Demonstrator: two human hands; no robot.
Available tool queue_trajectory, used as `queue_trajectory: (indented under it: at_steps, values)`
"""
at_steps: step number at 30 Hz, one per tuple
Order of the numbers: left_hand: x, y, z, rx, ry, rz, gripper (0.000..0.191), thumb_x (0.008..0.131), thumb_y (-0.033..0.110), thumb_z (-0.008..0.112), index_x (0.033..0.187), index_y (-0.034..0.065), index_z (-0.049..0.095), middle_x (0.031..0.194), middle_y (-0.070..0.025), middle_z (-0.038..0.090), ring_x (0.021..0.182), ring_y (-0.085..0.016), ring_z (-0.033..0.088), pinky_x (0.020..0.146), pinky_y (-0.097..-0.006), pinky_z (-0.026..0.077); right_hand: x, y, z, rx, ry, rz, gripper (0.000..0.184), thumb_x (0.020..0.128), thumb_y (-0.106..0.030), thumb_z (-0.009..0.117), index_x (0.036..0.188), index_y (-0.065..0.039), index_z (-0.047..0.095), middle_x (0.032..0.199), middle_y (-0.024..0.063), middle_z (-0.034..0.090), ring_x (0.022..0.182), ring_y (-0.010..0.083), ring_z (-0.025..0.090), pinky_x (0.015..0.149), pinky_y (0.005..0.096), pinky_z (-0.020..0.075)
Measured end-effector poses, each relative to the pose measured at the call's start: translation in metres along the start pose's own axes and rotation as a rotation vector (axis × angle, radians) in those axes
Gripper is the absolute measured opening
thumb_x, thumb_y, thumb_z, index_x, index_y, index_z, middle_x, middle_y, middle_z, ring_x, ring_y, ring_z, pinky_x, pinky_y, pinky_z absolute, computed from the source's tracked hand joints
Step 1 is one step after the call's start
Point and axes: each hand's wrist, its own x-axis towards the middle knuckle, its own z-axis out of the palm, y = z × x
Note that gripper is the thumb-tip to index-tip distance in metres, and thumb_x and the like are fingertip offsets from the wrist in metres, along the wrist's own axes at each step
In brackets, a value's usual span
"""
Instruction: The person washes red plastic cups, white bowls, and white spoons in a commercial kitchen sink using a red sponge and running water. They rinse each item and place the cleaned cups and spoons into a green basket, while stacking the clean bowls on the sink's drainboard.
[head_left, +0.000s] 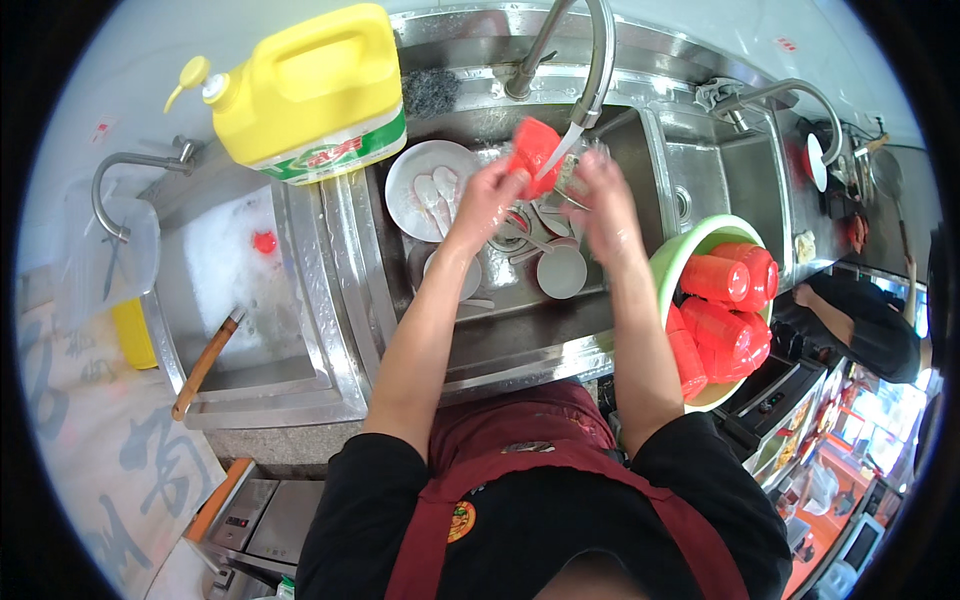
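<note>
My left hand grips a red plastic cup above the middle sink. Water from the curved metal faucet runs onto the cup. To its right is my right hand, blurred; whether its fingers hold anything is unclear. Below, in the sink basin, a white plate carries white soup spoons. A small white bowl and several more spoons lie around the drain. Part of another bowl shows beside my left forearm.
A light green tub of stacked red cups stands at right. The left sink holds suds and a wooden-handled tool. A yellow detergent jug stands behind, near a dark scouring pad. Another person is at far right.
</note>
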Motion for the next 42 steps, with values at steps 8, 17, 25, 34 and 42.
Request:
queue_trajectory:
  at_steps: [8,17,25,34,42]
  values:
    - [-0.129,-0.038,0.006,0.899,0.338,0.308,0.037,0.087,0.007,0.063,0.124,0.0045,0.06,0.116,-0.0181,0.06,0.11,-0.037,0.055,0.094,-0.0443,0.045,0.053,0.113,0.004,0.509,-0.295,0.309,0.061,0.079,-0.036,0.055,0.131,-0.004,0.049,0.116,0.0182,0.064,0.096,0.0308,0.069,0.061,0.0454,0.061]
    - [-0.128,-0.226,-0.059,1.738,-0.174,-0.388,0.033,0.09,0.021,0.055,0.114,0.0017,0.064,0.116,-0.0145,0.066,0.113,-0.03,0.061,0.112,-0.0476,0.033,0.089,0.027,0.074,-1.137,-0.493,-0.487,0.046,0.083,-0.031,0.061,0.118,-0.001,0.061,0.1,0.0164,0.067,0.093,0.0337,0.067,0.078,0.0454,0.0542]
    - [-0.112,-0.181,-0.048,1.324,-0.143,-0.24,0.024,0.091,0.016,0.05,0.098,0.0035,0.07,0.1,-0.0198,0.07,0.092,-0.033,0.067,0.095,-0.0465,0.043,-0.003,0.034,0.002,-0.292,0.078,-0.026,0.063,0.078,-0.04,0.076,0.116,0.007,0.06,0.1,0.0156,0.07,0.089,0.0218,0.068,0.082,0.0345,0.0539]
    - [-0.124,-0.131,-0.06,0.59,0.042,-0.358,0.023,0.096,0.014,0.056,0.103,-0.0044,0.067,0.086,-0.0062,0.067,0.082,-0.014,0.059,0.075,-0.0325,0.047,0.015,0.088,-0.006,0.996,-0.549,0.137,0.062,0.097,-0.049,0.053,0.14,-0.005,0.045,0.137,0.014,0.055,0.12,0.0272,0.057,0.101,0.048,0.0498]
    - [-0.145,-0.109,-0.062,0.405,0.136,-0.366,0.025,0.098,0.014,0.055,0.11,-0.004,0.067,0.096,-0.0043,0.068,0.086,-0.01,0.059,0.08,-0.0275,0.047,0.025,-0.016,0.041,-0.852,-0.209,-0.524,0.041,0.083,-0.029,0.069,0.11,0.001,0.065,0.106,0.0082,0.062,0.106,0.0253,0.059,0.084,0.0383,0.0505]
